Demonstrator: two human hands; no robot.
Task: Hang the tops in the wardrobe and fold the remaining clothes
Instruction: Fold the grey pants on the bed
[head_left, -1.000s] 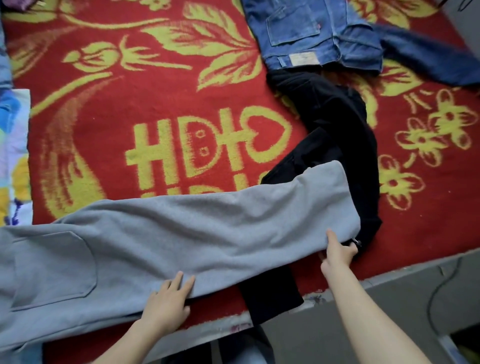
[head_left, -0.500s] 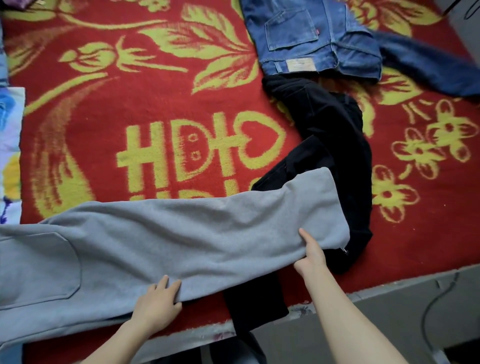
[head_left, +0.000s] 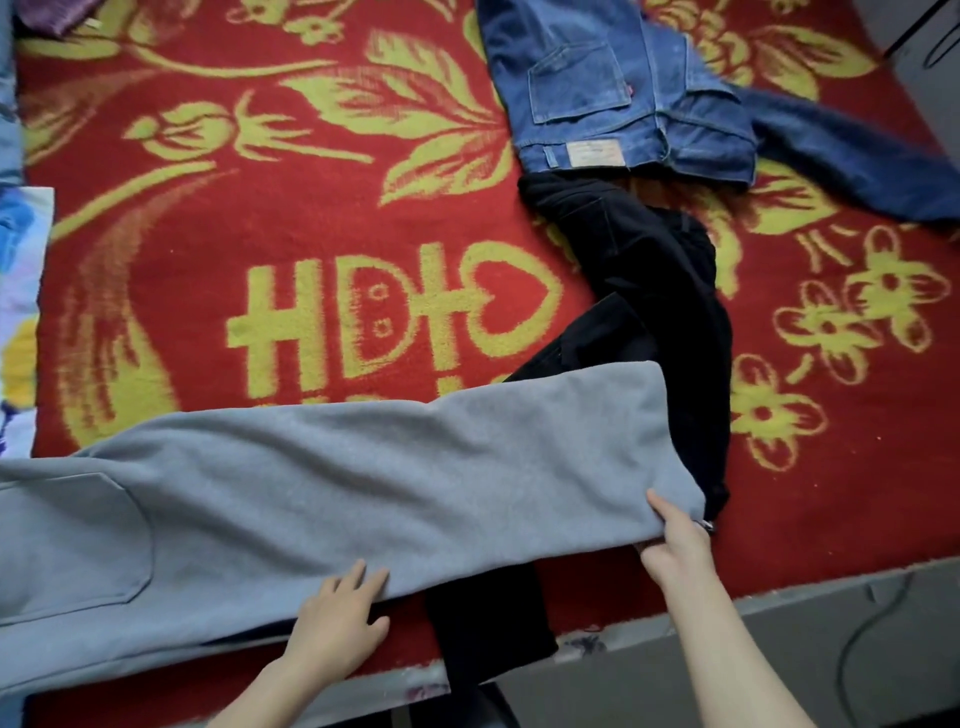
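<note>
Gripping the grey sweatpants (head_left: 363, 493) at the hem, right hand (head_left: 675, 545); left hand (head_left: 337, 618) lies flat on them.

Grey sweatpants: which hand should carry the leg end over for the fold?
Right, probably. The right hand pinches the cuff end of the grey sweatpants, free to lift it leftward. The left hand lies flat on the near edge mid-leg, better suited to pinning the cloth.

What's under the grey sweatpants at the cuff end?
The black trousers run beneath the grey sweatpants, showing above and again below them, on the red blanket. Their middle stretch is covered, so any folds there are hidden. The right hand pinches the cuff.
</note>
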